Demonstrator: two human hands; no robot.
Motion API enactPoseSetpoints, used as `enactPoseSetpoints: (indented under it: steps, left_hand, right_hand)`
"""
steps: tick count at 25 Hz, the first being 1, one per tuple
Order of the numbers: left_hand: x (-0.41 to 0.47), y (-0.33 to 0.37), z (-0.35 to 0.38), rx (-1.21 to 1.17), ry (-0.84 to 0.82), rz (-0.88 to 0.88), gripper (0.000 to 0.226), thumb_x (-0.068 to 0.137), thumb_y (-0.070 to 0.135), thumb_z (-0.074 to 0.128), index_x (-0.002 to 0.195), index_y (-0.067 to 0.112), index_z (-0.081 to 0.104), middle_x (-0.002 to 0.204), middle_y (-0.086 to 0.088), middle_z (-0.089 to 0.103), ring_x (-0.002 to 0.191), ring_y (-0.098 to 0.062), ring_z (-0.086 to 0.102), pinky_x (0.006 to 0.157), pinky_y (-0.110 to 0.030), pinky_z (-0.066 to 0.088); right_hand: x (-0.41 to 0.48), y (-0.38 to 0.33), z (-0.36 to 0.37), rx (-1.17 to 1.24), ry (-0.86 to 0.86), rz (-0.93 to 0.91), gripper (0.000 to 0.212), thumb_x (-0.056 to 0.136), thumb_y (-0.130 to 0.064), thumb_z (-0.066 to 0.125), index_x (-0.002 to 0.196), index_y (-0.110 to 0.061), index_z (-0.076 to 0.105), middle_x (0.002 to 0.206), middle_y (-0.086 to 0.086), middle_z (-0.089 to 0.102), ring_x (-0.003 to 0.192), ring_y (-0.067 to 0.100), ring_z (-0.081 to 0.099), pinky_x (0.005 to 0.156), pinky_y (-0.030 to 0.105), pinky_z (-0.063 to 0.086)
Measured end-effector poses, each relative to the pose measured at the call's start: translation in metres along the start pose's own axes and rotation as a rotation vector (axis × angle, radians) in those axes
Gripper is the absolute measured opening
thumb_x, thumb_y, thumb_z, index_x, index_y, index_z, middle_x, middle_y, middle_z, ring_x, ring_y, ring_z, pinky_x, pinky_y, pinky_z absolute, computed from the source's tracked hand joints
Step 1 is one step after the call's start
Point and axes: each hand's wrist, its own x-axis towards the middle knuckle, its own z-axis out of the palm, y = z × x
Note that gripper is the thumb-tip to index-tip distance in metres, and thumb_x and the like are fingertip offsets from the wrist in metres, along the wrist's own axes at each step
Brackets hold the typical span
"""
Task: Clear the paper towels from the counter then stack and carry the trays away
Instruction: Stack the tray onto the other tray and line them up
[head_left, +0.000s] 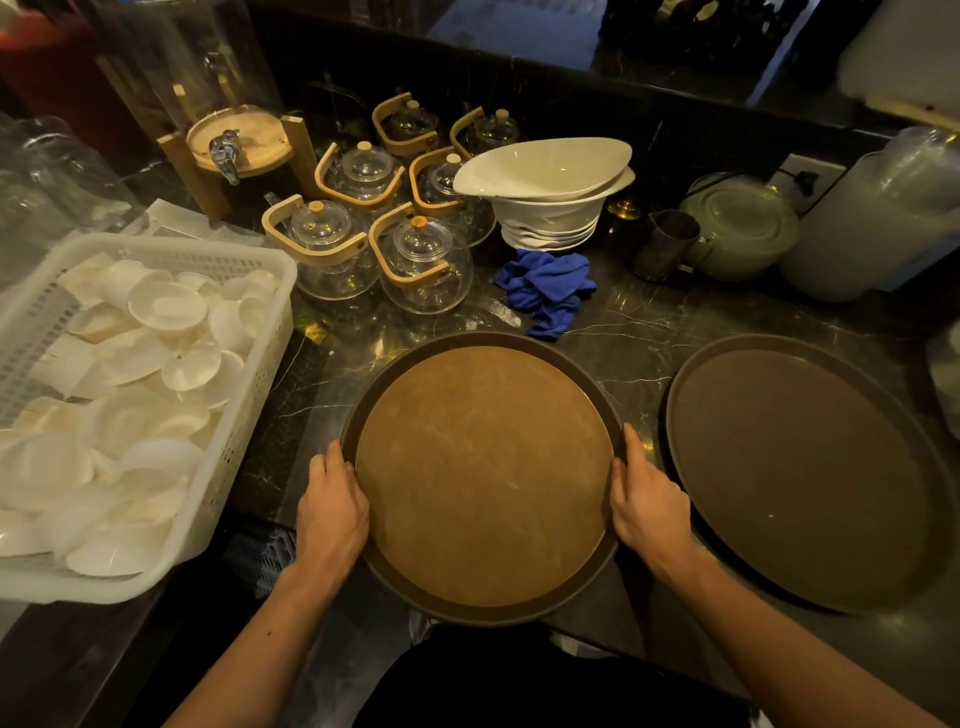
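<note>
A round brown tray with a lighter worn centre lies at the counter's front edge, partly overhanging it. My left hand grips its left rim and my right hand grips its right rim. A second, darker round tray lies flat on the counter just to the right, apart from the first. I see no paper towels on the counter.
A white plastic basket full of small white dishes stands at the left. Behind the trays are several glass teapots, a blue cloth, stacked white bowls, a metal jug and a drink dispenser.
</note>
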Motion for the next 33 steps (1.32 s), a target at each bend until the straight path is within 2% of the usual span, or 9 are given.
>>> enactPoseSetpoints:
  steps: [6, 11, 13, 15, 16, 23, 27, 30, 33]
  left_hand:
    - [0.002, -0.001, -0.005, -0.034, 0.008, 0.017, 0.044, 0.100, 0.024, 0.037, 0.140, 0.006, 0.037, 0.131, -0.019, 0.054, 0.107, -0.037, 0.059, 0.086, -0.048, 0.046]
    - [0.014, 0.002, -0.014, -0.059, -0.047, 0.021, 0.040, 0.099, 0.037, 0.038, 0.128, 0.011, 0.042, 0.115, -0.014, 0.061, 0.100, -0.033, 0.062, 0.082, -0.047, 0.049]
    - [0.025, 0.007, -0.017, -0.030, -0.062, 0.027, 0.042, 0.100, 0.042, 0.036, 0.126, 0.010, 0.044, 0.115, -0.013, 0.057, 0.097, -0.030, 0.060, 0.081, -0.046, 0.047]
    - [0.031, 0.011, -0.017, -0.008, -0.057, 0.034, 0.043, 0.099, 0.043, 0.036, 0.123, 0.009, 0.046, 0.115, -0.014, 0.054, 0.090, -0.026, 0.056, 0.077, -0.042, 0.045]
    - [0.032, 0.011, -0.016, -0.006, -0.048, 0.041, 0.042, 0.099, 0.043, 0.037, 0.121, 0.008, 0.046, 0.114, -0.014, 0.055, 0.086, -0.022, 0.053, 0.074, -0.040, 0.043]
    - [0.031, 0.008, -0.014, -0.071, -0.015, 0.043, 0.047, 0.094, 0.046, 0.051, 0.118, 0.006, 0.047, 0.110, -0.013, 0.053, 0.084, -0.019, 0.048, 0.072, -0.041, 0.044]
    - [0.028, 0.019, -0.020, -0.156, 0.026, 0.083, 0.047, 0.092, 0.041, 0.057, 0.119, 0.004, 0.049, 0.107, -0.012, 0.053, 0.091, -0.025, 0.056, 0.075, -0.042, 0.049]
    - [0.022, 0.047, -0.025, -0.193, 0.066, 0.163, 0.045, 0.091, 0.039, 0.059, 0.118, 0.005, 0.049, 0.103, -0.005, 0.048, 0.089, -0.020, 0.052, 0.073, -0.036, 0.044]
    - [0.013, 0.083, -0.020, -0.197, 0.103, 0.239, 0.045, 0.091, 0.040, 0.059, 0.118, 0.005, 0.050, 0.108, -0.010, 0.053, 0.093, -0.023, 0.054, 0.076, -0.039, 0.047]
  right_hand:
    - [-0.001, 0.000, 0.003, 0.017, 0.025, 0.030, 0.056, 0.103, -0.036, 0.033, 0.155, -0.023, 0.015, 0.075, -0.009, 0.057, 0.063, 0.005, 0.055, 0.057, 0.031, 0.044]
    - [0.000, 0.001, 0.006, 0.068, 0.047, 0.049, 0.055, 0.102, -0.034, 0.037, 0.154, -0.024, 0.019, 0.078, -0.003, 0.063, 0.066, 0.011, 0.062, 0.063, 0.039, 0.055]
    - [0.003, 0.002, 0.007, 0.099, 0.046, 0.067, 0.056, 0.101, -0.036, 0.038, 0.153, -0.025, 0.020, 0.101, 0.004, 0.068, 0.086, 0.018, 0.066, 0.077, 0.045, 0.056]
    - [0.004, -0.001, 0.008, 0.130, 0.064, 0.090, 0.057, 0.100, -0.038, 0.041, 0.152, -0.025, 0.022, 0.131, 0.008, 0.059, 0.113, 0.024, 0.060, 0.093, 0.048, 0.050]
    - [0.004, -0.004, 0.009, 0.133, 0.069, 0.098, 0.058, 0.100, -0.039, 0.043, 0.152, -0.024, 0.022, 0.136, 0.009, 0.055, 0.119, 0.024, 0.056, 0.096, 0.047, 0.047]
    - [-0.002, -0.006, 0.010, 0.179, 0.062, 0.127, 0.065, 0.097, -0.040, 0.052, 0.153, -0.021, 0.024, 0.136, 0.010, 0.050, 0.123, 0.022, 0.050, 0.100, 0.041, 0.042]
    - [-0.012, 0.003, 0.004, 0.256, 0.139, 0.111, 0.064, 0.096, -0.039, 0.055, 0.151, -0.020, 0.029, 0.138, 0.009, 0.051, 0.125, 0.022, 0.049, 0.099, 0.037, 0.039]
    - [-0.015, 0.019, -0.014, 0.320, 0.207, 0.089, 0.063, 0.095, -0.039, 0.056, 0.150, -0.019, 0.032, 0.137, 0.008, 0.052, 0.125, 0.022, 0.050, 0.101, 0.038, 0.040]
    - [-0.016, 0.048, -0.037, 0.333, 0.300, 0.078, 0.063, 0.094, -0.038, 0.058, 0.149, -0.017, 0.035, 0.138, 0.009, 0.053, 0.125, 0.022, 0.050, 0.102, 0.041, 0.042]
